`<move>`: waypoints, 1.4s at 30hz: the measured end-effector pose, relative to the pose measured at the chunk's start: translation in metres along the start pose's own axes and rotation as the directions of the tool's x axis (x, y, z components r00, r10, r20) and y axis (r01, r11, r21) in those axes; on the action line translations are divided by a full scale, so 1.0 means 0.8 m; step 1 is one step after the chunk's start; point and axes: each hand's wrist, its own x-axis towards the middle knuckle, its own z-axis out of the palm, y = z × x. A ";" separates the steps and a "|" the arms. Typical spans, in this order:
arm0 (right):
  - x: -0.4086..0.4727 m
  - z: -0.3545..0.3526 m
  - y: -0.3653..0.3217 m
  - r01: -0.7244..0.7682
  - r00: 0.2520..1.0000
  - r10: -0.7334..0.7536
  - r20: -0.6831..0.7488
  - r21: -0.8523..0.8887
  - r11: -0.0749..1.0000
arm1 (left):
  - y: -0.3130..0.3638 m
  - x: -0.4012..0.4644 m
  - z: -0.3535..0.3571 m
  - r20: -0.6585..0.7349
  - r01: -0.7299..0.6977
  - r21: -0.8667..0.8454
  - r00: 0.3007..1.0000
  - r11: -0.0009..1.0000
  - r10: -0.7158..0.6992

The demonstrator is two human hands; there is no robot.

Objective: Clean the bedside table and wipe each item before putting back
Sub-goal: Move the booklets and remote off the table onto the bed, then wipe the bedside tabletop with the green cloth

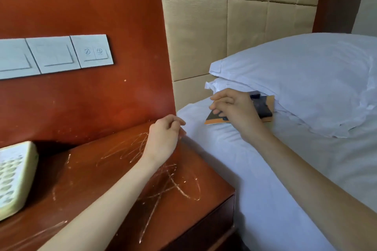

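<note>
The step in hand looks like clearing the bedside table (126, 195): its items are being parked on the bed (234, 169) so the scratched wooden top can be wiped. At right of centre in the frame, the right hand (230, 108) hangs just over a small stack lying on the white sheet, tucked against the lower edge of the pillow (306, 79). The stack is 2 things: an orange-edged booklet (212, 118) underneath and a dark flat object (263, 106), perhaps a wallet or remote, on top. The right fingers are loosely bent and appear to rest on or just above the booklet's near corner; whether they pinch it I cannot tell.

The left hand (163, 136) sits at the table's back right corner, near the middle of the frame, fingers loosely curled and holding nothing.

The booklet lies flat, its long axis running from lower left to upper right in the picture, with 1 corner pointing toward the table.

A cream telephone (14, 177) stands at the left edge of the frame, on the table. It probably needs lifting off next, with a firm grip on its body. No cloth is in view, so 1 must be fetched before wiping.
</note>
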 end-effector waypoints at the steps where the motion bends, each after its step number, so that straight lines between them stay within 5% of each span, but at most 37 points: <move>1: -0.002 0.020 0.001 -0.010 0.999 0.009 0.034 0.039 0.999 | -0.002 -0.006 -0.019 0.000 0.018 0.002 1.000 1.000 -0.018; 6: -0.025 0.124 0.011 -0.062 0.970 0.034 0.240 0.111 0.992 | -0.024 -0.052 -0.120 -0.023 0.150 0.024 0.988 0.988 -0.150; 15: -0.085 0.196 -0.009 0.086 0.848 -0.089 0.523 0.030 0.996 | -0.053 -0.142 -0.224 -0.183 0.307 -0.058 0.932 0.950 -0.312; 25: -0.211 0.198 -0.032 0.057 0.943 -0.063 0.327 0.028 0.998 | -0.050 -0.227 -0.258 -0.192 0.087 -0.090 0.976 0.992 -0.104; 34: -0.283 0.132 -0.001 0.077 0.997 -0.077 0.001 -0.034 0.996 | -0.028 -0.280 -0.177 0.092 0.030 -0.161 0.996 0.987 -0.015; 42: -0.331 0.058 0.090 -0.016 1.000 0.016 -0.012 0.011 1.000 | -0.056 -0.319 -0.080 0.156 -0.016 -0.162 0.987 0.987 0.041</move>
